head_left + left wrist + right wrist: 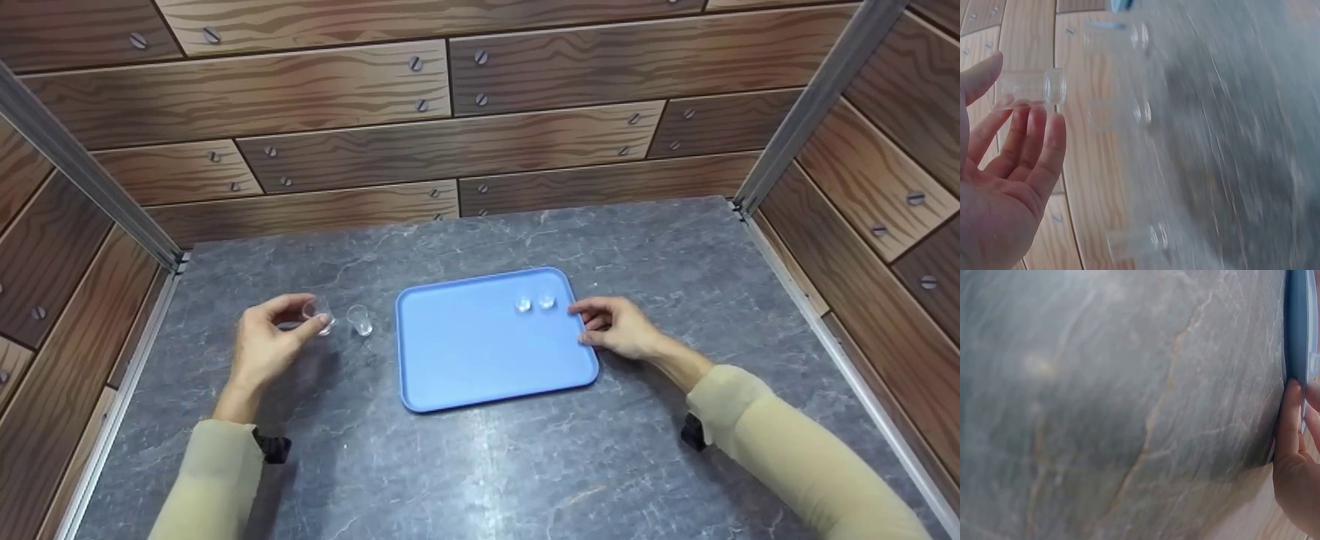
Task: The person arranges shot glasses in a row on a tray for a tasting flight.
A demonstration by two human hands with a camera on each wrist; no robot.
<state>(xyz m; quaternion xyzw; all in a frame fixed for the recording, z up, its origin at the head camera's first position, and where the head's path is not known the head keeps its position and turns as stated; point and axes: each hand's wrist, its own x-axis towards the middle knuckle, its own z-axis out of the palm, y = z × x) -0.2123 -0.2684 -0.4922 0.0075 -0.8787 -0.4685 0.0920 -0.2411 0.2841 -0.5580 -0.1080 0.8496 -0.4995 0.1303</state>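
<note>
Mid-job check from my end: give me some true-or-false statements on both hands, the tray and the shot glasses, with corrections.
1. The left hand pinches a clear shot glass. True.
2. The right hand holds a bottle. False: it touches the right rim of the blue tray.
3. Two shot glasses are on the blue tray. True.
4. They sit at its near left corner. False: they are toward its far right corner.
5. Another shot glass stands on the table between the left hand and the blue tray. True.
</note>
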